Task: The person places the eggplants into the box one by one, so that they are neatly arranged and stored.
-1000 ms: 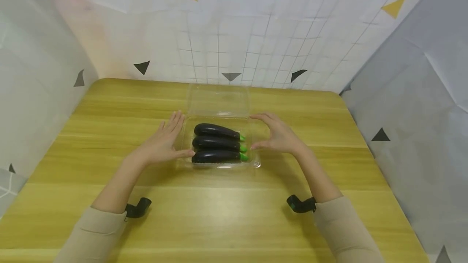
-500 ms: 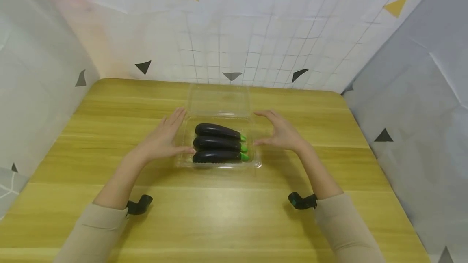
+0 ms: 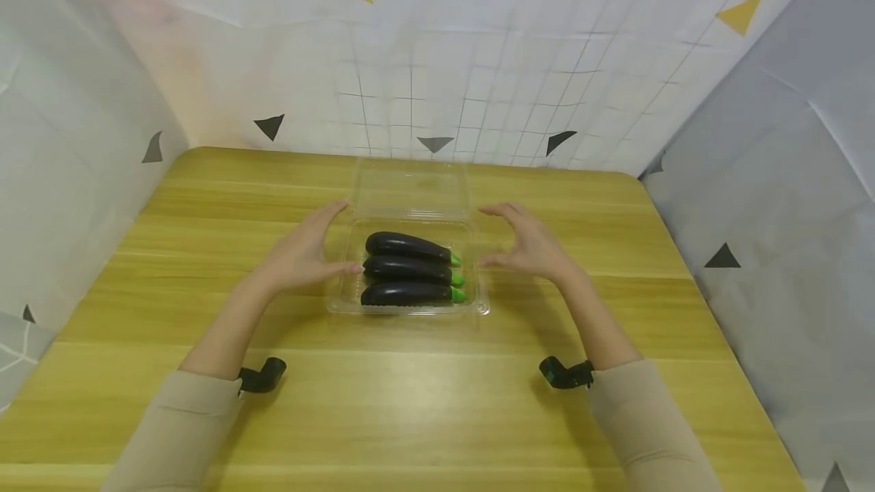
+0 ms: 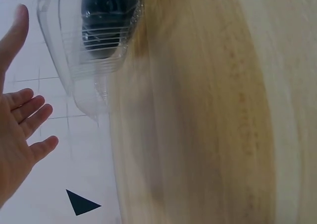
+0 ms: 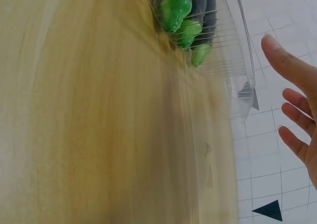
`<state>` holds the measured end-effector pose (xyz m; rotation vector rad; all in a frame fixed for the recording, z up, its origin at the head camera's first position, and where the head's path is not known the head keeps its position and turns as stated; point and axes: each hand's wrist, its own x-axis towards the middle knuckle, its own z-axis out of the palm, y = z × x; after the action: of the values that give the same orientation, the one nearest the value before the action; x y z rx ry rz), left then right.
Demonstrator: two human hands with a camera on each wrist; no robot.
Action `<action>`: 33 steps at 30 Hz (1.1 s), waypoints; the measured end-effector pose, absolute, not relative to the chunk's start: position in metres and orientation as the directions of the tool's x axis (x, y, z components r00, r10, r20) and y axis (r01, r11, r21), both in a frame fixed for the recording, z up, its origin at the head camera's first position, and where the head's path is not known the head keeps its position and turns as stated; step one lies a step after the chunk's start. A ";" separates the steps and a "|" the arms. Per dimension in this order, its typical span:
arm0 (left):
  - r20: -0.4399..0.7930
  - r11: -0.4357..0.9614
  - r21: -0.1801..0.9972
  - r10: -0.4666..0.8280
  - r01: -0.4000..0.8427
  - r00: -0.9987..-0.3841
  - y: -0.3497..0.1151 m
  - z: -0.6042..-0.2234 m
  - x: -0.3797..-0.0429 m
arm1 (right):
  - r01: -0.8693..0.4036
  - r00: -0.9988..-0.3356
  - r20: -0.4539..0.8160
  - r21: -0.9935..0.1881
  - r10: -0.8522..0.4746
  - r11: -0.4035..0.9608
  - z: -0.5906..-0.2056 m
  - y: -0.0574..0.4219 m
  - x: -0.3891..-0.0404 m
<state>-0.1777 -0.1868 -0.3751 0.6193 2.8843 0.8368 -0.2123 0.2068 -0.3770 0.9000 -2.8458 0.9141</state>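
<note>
Three dark purple eggplants (image 3: pixel 408 268) with green stem ends lie side by side in a clear plastic clamshell box (image 3: pixel 472 302). The box's lid (image 3: pixel 410 187) is folded back toward the wall. My left hand (image 3: pixel 301 255) hovers at the box's left side, thumb stretched over the rim in the head view. At the right side is my right hand (image 3: pixel 526 245), thumb and fingers spread toward the box. In the right wrist view, the green ends (image 5: pixel 188 33) show through the box wall, apart from the right hand (image 5: pixel 302 100). Neither hand holds anything.
Under the box lies a wooden table (image 3: pixel 410 401). White sheeted walls (image 3: pixel 437 59) with triangle markers stand behind it and to both sides. A black wrist camera (image 3: pixel 263 376) sits at the left cuff, another black camera (image 3: pixel 566 373) at the right.
Both hands have drawn slightly away from the box, the left thumb moving back off the near eggplant and the right hand shifting right. Box and eggplants stay in place.
</note>
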 end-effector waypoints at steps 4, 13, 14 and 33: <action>0.026 0.766 0.555 0.374 0.324 -0.927 -0.190 -0.380 -0.184 | -0.532 -0.836 0.207 -0.533 -0.508 0.658 -0.377 0.206 -0.216; 0.034 0.751 0.581 0.364 0.315 -0.931 -0.193 -0.387 -0.190 | -0.542 -0.830 0.223 -0.538 -0.511 0.646 -0.380 0.206 -0.221; 0.036 0.749 0.582 0.364 0.315 -0.931 -0.193 -0.387 -0.190 | -0.543 -0.829 0.224 -0.540 -0.512 0.643 -0.380 0.206 -0.221; 0.039 0.676 0.684 0.342 0.275 -0.939 -0.196 -0.391 -0.203 | -0.527 -0.834 0.219 -0.585 -0.506 0.616 -0.380 0.202 -0.225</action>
<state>-0.2026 -0.1956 -0.3907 0.5147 2.7910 1.1159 -0.2250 0.2023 -0.3796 0.8933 -2.7951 1.0280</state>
